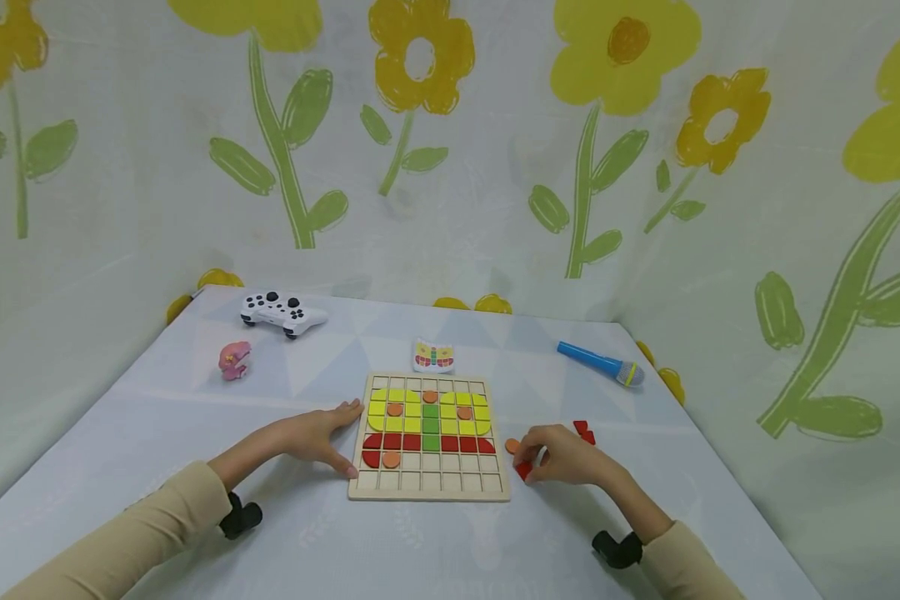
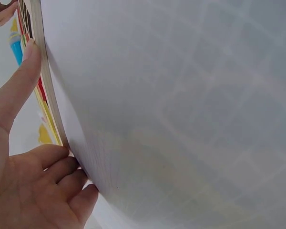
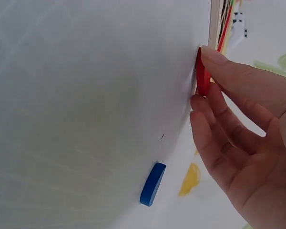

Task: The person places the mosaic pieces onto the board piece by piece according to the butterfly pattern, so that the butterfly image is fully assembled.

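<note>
A wooden grid board [image 1: 429,494] lies on the table with yellow, red, green and orange pieces set in its squares, forming a butterfly-like pattern. Along the board's left edge my left hand [image 1: 317,435] rests, thumb near the lower corner and the other fingers higher up; the left wrist view shows its thumb [image 2: 20,83] against the rim. Just right of the board, my right hand [image 1: 566,455] pinches a red piece [image 3: 201,72] between thumb and fingers, close over the table. An orange disc [image 1: 512,446] lies beside these fingers.
Loose red pieces [image 1: 581,427] lie beyond my right hand, and a blue piece [image 3: 153,184] shows in the right wrist view. A pattern card [image 1: 433,356] sits behind the board. Farther out are a white game controller [image 1: 281,314], a pink toy [image 1: 234,360] and a blue microphone [image 1: 598,362].
</note>
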`<state>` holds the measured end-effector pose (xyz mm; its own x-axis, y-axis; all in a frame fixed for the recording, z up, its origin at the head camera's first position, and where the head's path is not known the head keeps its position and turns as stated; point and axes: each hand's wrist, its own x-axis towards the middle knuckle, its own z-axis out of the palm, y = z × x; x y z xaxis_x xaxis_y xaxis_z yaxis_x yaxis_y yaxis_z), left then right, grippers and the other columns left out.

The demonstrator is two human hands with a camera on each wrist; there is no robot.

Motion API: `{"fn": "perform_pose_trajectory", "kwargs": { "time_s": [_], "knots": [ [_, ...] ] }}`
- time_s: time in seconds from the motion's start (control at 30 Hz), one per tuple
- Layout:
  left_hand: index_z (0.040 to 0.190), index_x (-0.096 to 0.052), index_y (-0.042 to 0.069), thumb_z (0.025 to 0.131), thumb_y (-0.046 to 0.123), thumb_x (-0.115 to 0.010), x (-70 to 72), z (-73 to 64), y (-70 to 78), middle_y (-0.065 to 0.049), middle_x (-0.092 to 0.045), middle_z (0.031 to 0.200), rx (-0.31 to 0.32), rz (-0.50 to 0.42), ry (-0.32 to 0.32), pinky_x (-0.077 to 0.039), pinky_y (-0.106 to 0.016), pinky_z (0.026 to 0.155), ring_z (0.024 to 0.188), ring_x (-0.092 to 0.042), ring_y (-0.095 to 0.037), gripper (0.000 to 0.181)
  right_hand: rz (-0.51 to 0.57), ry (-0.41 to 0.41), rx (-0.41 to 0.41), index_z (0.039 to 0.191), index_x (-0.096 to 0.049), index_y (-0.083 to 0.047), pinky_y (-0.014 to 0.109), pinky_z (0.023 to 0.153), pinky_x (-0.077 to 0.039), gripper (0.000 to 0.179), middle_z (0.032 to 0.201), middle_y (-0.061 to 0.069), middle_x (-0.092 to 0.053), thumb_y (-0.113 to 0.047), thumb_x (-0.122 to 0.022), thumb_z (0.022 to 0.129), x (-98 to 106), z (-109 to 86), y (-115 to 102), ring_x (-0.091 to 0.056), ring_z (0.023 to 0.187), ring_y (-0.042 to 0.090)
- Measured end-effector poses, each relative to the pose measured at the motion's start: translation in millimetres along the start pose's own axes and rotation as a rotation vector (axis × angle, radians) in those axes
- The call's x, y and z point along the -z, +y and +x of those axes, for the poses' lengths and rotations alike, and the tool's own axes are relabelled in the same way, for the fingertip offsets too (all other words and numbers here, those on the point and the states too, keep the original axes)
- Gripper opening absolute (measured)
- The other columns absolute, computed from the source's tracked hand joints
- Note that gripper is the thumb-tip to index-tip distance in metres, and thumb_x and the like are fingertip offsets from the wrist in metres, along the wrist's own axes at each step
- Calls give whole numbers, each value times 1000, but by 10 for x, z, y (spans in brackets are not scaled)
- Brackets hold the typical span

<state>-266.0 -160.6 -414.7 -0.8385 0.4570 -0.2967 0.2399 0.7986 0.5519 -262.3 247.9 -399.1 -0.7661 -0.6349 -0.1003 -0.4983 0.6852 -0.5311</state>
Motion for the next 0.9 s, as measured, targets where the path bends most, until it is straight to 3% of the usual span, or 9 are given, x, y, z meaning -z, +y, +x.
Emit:
{"fn": "perform_pose_trajectory", "kwargs": {
  "time_s": [0.3,0.43,0.63,0.9],
  "knots": [
    [151,-26,2,70,43,-84,1,3,-3,-19,-19,157,3,2,-4,-21,-57,112,144,-14,-38,108,24,6,47,87,-69,-18,24,68,-52,12,80,-11,-64,-12,-78,81,18,51,21,-59,76,10],
    [151,-26,3,70,43,-84,2,-2,2,-18,-19,158,9,-1,-5,-20,-56,112,144,-13,-38,108,90,23,100,91,-71,-16,24,73,-54,9,86,-10,-66,-12,-75,85,5,131,-52,-61,76,8],
    [151,-27,2,70,43,-84,7,-6,10,-20,-19,157,5,5,-3,-21,-57,111,144,-14,-39,108,136,55,119,98,-71,-13,22,75,-54,10,90,-8,-68,-12,-71,88,-85,327,-266,-63,78,8],
    [151,-27,2,69,44,-84,-4,11,-10,-19,-20,157,2,2,2,-21,-57,112,144,-14,-39,109,159,74,133,94,-72,-13,22,71,-55,9,86,-8,-66,-9,-73,86,-268,631,-575,-61,73,8]
  ]
}}
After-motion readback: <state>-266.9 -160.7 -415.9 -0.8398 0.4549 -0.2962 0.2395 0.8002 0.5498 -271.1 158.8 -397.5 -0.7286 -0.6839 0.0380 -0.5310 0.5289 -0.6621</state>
